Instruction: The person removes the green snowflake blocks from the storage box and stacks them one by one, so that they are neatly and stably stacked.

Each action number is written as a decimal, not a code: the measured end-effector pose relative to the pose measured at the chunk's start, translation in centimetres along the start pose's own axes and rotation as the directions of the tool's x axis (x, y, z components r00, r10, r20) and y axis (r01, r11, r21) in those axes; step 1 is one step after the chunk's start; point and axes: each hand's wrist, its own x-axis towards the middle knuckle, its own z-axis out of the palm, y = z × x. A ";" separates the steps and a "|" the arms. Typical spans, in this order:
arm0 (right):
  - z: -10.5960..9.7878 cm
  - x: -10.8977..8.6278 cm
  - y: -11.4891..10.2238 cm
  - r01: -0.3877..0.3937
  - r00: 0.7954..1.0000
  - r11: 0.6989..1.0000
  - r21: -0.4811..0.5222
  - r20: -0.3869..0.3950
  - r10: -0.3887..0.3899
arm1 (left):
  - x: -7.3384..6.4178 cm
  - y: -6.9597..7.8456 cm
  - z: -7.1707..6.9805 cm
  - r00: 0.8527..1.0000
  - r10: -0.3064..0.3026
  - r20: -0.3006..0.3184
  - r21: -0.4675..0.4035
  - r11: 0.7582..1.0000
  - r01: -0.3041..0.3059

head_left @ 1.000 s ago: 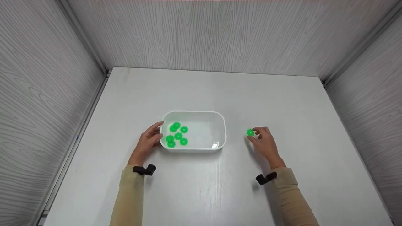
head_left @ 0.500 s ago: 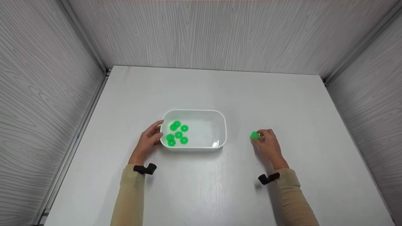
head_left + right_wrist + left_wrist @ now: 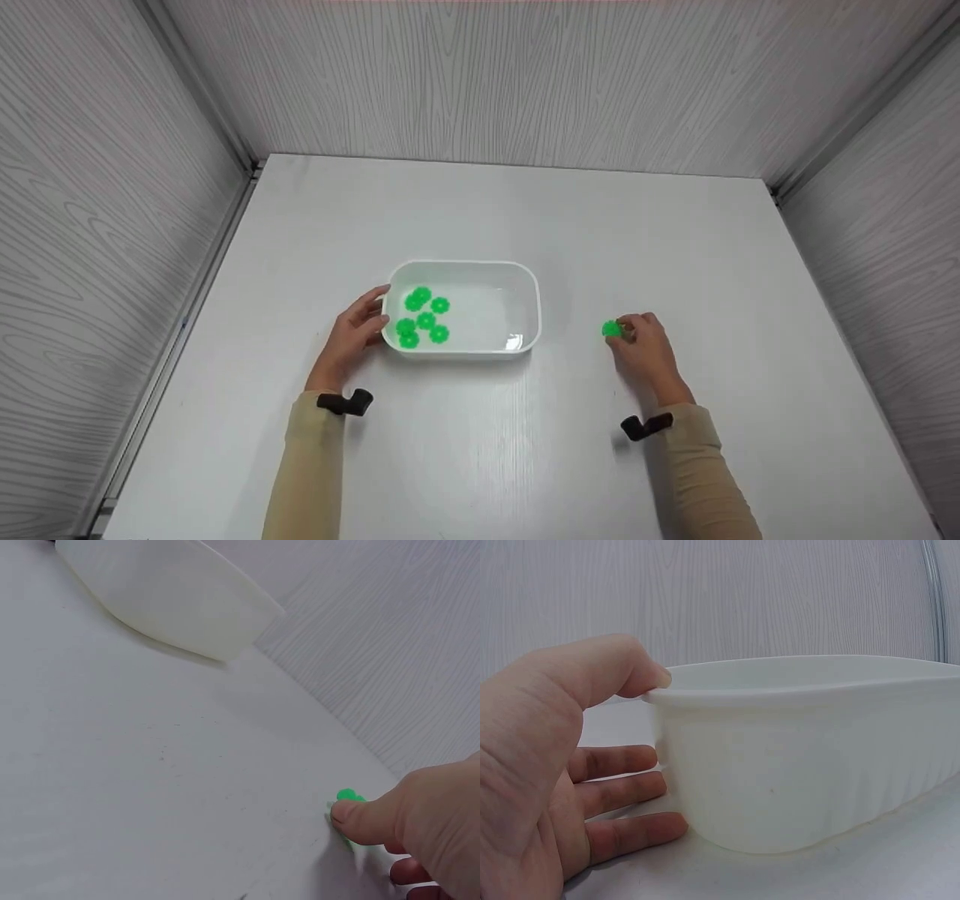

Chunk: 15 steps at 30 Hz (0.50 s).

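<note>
A white rectangular tub (image 3: 487, 315) with rounded corners stands on the table. Several green flower-shaped pieces (image 3: 439, 334) lie in its left half, some overlapping. At the tub's left end rests my left hand (image 3: 351, 337); the left wrist view shows the thumb (image 3: 641, 675) on the rim and fairly straight fingers (image 3: 630, 836) against the outer wall. To the right of the tub, my right hand (image 3: 646, 349) pinches one green flower-shaped piece (image 3: 611, 328) between thumb and fingers, low over the tabletop. In the right wrist view the thumb (image 3: 367, 817) covers most of that piece (image 3: 347, 795).
The white tabletop (image 3: 480, 442) is bounded by wood-grain panels at the back (image 3: 480, 82), left (image 3: 90, 225) and right (image 3: 885, 240). Black wrist cameras sit on the left cuff (image 3: 345, 403) and right cuff (image 3: 646, 427).
My right hand has shifted right and slightly toward me with the green flower-shaped piece, which has turned from facing the camera to tilted. My left hand stays at the tub.
</note>
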 end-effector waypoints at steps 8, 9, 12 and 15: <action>0.3 0.1 0.4 0.041 0.999 0.999 -0.020 0.004 -0.041 | 0.0 -0.4 0.1 0.999 0.041 -0.015 0.020 0.999 -0.040; 0.3 0.0 0.5 0.043 0.999 0.999 -0.019 0.006 -0.043 | 0.0 -0.4 0.1 0.999 0.043 -0.011 0.025 0.999 -0.042; 0.4 -0.1 0.6 0.047 0.999 0.999 -0.014 0.001 -0.047 | -0.1 -0.4 0.1 0.999 0.034 -0.013 0.023 0.999 -0.034; 0.4 -0.3 0.6 0.046 0.999 0.999 0.000 -0.003 -0.046 | -0.2 -0.2 0.1 1.000 0.021 0.002 0.006 1.000 -0.021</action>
